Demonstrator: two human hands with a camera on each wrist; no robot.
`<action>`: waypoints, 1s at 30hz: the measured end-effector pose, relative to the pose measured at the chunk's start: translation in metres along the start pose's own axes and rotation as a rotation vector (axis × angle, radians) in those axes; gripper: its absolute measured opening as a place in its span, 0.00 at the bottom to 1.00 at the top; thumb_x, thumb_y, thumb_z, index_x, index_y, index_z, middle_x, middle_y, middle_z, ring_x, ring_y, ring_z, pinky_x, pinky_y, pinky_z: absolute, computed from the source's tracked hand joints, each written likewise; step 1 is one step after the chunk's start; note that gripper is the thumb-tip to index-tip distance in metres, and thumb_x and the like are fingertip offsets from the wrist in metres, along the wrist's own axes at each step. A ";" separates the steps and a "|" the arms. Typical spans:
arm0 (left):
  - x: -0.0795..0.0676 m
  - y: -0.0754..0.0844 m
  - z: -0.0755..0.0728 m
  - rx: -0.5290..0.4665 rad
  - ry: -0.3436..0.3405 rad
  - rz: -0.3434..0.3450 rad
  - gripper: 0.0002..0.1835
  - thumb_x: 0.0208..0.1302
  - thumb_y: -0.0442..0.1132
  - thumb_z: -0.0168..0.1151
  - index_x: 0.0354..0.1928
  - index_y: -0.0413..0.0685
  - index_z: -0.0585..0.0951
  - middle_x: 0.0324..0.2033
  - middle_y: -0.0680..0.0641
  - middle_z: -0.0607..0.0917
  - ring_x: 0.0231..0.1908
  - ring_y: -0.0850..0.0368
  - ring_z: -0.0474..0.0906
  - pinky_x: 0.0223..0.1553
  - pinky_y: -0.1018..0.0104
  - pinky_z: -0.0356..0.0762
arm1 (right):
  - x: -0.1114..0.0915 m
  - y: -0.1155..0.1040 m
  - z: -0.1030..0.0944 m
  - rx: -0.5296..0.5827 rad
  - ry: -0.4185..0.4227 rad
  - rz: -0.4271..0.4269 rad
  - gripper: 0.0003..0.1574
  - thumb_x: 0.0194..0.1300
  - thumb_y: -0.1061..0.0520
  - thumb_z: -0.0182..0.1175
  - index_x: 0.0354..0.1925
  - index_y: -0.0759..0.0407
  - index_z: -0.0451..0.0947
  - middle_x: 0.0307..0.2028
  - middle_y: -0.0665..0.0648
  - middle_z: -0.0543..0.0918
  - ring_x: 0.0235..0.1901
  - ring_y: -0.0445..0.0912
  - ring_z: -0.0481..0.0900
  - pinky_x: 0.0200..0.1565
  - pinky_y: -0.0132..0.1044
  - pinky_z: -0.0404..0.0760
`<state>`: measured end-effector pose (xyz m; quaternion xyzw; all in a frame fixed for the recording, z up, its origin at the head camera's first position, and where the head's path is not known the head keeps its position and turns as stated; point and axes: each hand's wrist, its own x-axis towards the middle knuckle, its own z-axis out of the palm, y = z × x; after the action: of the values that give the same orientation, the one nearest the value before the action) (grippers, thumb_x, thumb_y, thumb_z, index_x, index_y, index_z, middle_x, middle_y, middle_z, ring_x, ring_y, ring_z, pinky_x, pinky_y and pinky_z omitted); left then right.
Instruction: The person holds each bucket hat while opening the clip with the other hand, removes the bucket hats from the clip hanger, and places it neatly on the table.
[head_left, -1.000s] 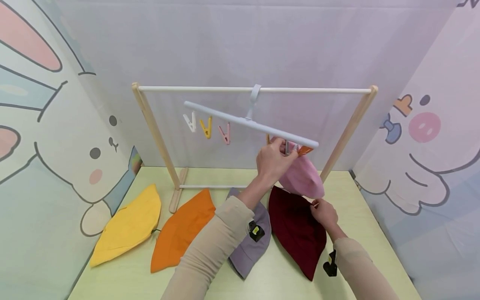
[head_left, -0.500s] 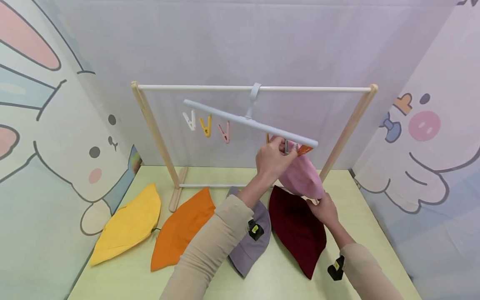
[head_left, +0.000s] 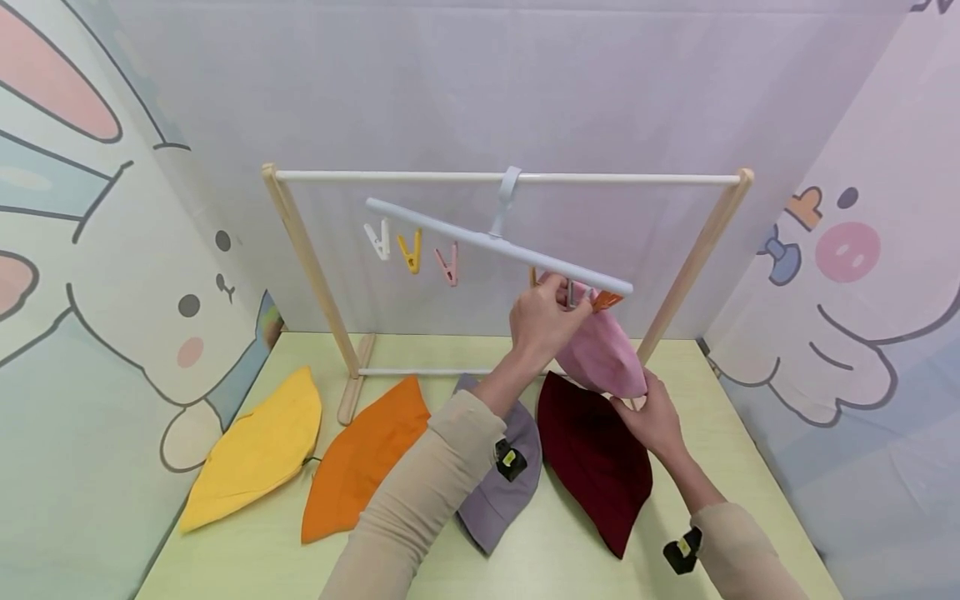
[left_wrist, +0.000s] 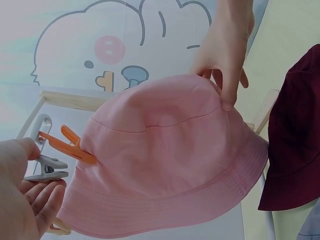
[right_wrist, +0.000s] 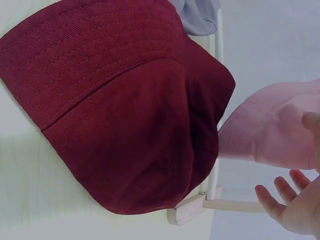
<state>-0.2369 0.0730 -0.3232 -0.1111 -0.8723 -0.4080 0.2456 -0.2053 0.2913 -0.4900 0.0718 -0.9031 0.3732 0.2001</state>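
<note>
A pink bucket hat hangs under the right half of a pale blue bar hanger. An orange clothespin bites the hat's edge. My left hand pinches a grey clothespin beside that edge; its jaws stand apart from the cloth in the left wrist view. My right hand is at the hat's crown, the thumb in front and other fingers behind. The right wrist view shows several of its fingers spread and fairly straight. Below lies a dark red bucket hat.
White, yellow and pink clothespins hang from the hanger's left half. The hanger hooks over a wooden rack's white rod. Yellow, orange and grey-purple hats lie on the table.
My right hand has risen slightly from beside the dark red hat to the pink hat's crown, and its fingers have spread. The left hand has stayed at the clothespin.
</note>
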 end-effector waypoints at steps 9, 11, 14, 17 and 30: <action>0.000 -0.001 0.001 0.010 0.010 0.002 0.11 0.53 0.51 0.61 0.25 0.54 0.76 0.17 0.58 0.79 0.19 0.65 0.72 0.18 0.73 0.63 | -0.003 -0.014 -0.008 0.007 0.015 -0.004 0.46 0.50 0.58 0.66 0.66 0.60 0.58 0.56 0.63 0.70 0.48 0.53 0.72 0.36 0.48 0.75; 0.000 -0.001 0.002 0.012 0.016 0.007 0.10 0.52 0.51 0.61 0.25 0.54 0.76 0.17 0.58 0.79 0.19 0.65 0.72 0.18 0.73 0.63 | -0.004 -0.017 -0.010 0.016 0.020 -0.014 0.46 0.50 0.58 0.67 0.66 0.59 0.59 0.56 0.63 0.70 0.48 0.53 0.72 0.37 0.49 0.74; 0.000 -0.001 0.002 0.013 0.021 0.011 0.10 0.51 0.51 0.61 0.25 0.54 0.76 0.17 0.58 0.79 0.18 0.66 0.72 0.17 0.73 0.63 | -0.003 -0.022 -0.012 0.029 0.031 -0.026 0.46 0.50 0.58 0.67 0.65 0.58 0.59 0.56 0.63 0.69 0.51 0.54 0.70 0.38 0.52 0.74; 0.000 -0.001 0.001 0.010 0.018 0.012 0.11 0.52 0.51 0.61 0.25 0.54 0.76 0.17 0.59 0.79 0.18 0.67 0.72 0.17 0.74 0.64 | -0.003 -0.026 -0.013 0.035 0.042 -0.038 0.46 0.50 0.58 0.67 0.65 0.58 0.59 0.55 0.64 0.69 0.53 0.57 0.69 0.39 0.56 0.74; -0.002 -0.003 0.003 -0.001 0.027 0.031 0.11 0.52 0.51 0.62 0.25 0.53 0.76 0.19 0.59 0.81 0.18 0.68 0.72 0.16 0.75 0.63 | 0.002 -0.040 -0.015 0.022 0.099 -0.069 0.47 0.47 0.63 0.68 0.64 0.64 0.60 0.53 0.67 0.70 0.52 0.60 0.70 0.39 0.53 0.75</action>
<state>-0.2374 0.0734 -0.3275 -0.1190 -0.8670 -0.4059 0.2634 -0.1915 0.2738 -0.4532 0.0864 -0.8849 0.3792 0.2563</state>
